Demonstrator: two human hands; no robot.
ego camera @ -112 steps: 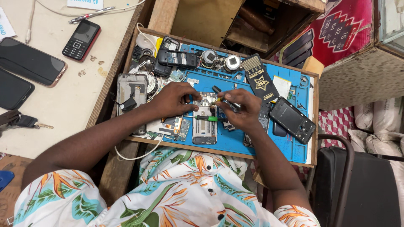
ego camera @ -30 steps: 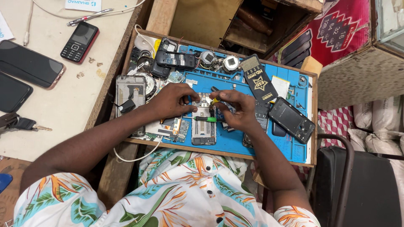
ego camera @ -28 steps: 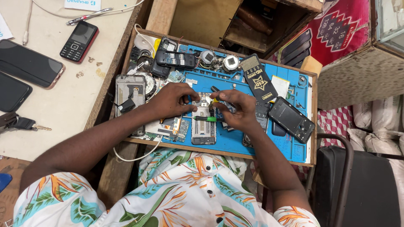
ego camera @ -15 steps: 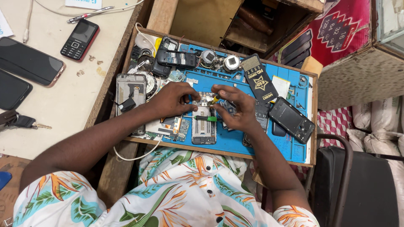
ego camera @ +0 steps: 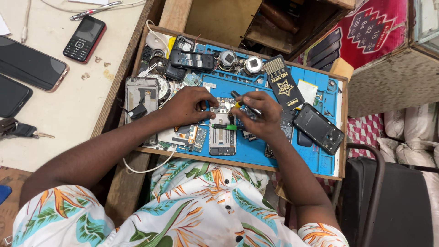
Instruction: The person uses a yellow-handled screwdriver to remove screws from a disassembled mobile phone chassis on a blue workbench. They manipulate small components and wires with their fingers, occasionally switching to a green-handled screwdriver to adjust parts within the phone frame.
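Left hand (ego camera: 190, 106) pinches the opened phone (ego camera: 222, 132); right hand (ego camera: 258, 114) grips a screwdriver (ego camera: 241, 101) over it.

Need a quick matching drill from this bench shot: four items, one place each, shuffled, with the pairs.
Things:
1. red-edged keypad phone
2. keys
3. opened phone
4. black phone back cover

Places:
A. blue mat, right of the right hand
B. pale table, upper part
C. blue mat, between the left hand and right hand
D. pale table, left edge of view

Pairs: 1-B, 2-D, 3-C, 4-A
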